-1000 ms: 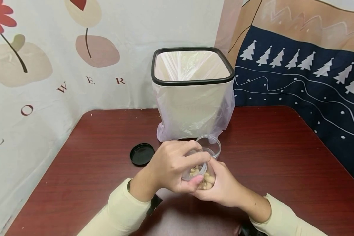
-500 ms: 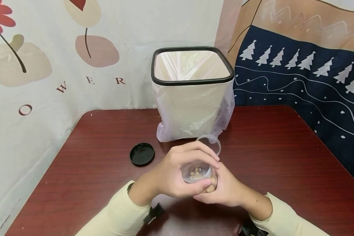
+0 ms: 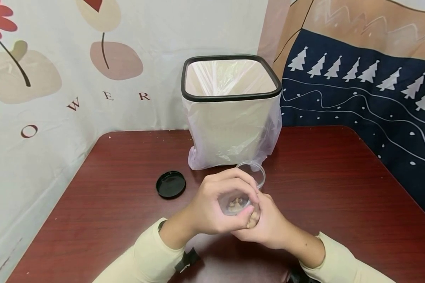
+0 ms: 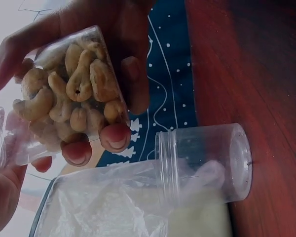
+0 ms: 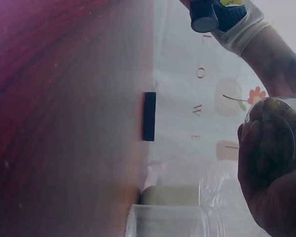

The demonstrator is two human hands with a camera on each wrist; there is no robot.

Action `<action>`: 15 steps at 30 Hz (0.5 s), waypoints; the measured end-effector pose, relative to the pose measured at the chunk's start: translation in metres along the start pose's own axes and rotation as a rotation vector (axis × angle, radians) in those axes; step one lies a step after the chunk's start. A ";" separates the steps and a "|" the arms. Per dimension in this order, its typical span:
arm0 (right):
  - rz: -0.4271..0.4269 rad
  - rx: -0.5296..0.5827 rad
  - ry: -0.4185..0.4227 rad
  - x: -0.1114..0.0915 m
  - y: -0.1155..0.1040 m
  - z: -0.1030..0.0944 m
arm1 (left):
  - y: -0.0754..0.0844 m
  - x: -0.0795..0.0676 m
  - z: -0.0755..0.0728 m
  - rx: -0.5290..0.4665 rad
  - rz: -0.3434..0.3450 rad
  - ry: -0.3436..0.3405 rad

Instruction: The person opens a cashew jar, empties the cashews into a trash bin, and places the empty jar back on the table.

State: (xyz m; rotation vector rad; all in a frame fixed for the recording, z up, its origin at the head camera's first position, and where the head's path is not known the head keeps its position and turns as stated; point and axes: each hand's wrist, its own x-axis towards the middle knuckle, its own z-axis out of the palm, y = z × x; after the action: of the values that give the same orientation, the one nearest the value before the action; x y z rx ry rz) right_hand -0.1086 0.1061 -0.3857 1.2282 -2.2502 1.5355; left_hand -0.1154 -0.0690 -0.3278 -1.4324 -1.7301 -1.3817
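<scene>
In the lower centre of the head view, the right hand (image 3: 270, 228) holds the jar (image 4: 25, 150) of cashews (image 4: 79, 81); the left hand (image 3: 207, 206) is curled round its upper end. The step seems handling this jar; next calls, I judge, for steady support.

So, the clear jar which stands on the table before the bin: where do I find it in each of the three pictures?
Head: clear jar just beyond the left hand, which partly hides it.
Left wrist: clear jar right of centre, below the middle, appearing sideways.
Right wrist: clear jar at the bottom edge, near centre, cut off.
Shared landmark: the bagged bin, close to it in every view.
</scene>
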 end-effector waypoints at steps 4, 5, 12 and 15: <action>0.013 -0.020 0.023 -0.001 -0.001 0.002 | -0.001 -0.001 0.000 0.026 0.005 0.009; 0.016 -0.021 0.025 -0.002 -0.001 0.002 | -0.001 -0.001 0.000 0.027 0.007 0.010; 0.003 -0.036 0.043 -0.002 0.001 0.003 | -0.001 -0.001 0.001 0.042 0.010 0.021; -0.003 -0.073 0.068 -0.002 0.001 0.004 | -0.001 -0.002 0.003 0.056 0.001 0.039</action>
State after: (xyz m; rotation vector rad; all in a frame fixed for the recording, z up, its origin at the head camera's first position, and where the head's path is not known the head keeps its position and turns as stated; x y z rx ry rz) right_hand -0.1073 0.1041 -0.3891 1.1423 -2.2396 1.4568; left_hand -0.1150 -0.0672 -0.3304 -1.3671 -1.7300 -1.3412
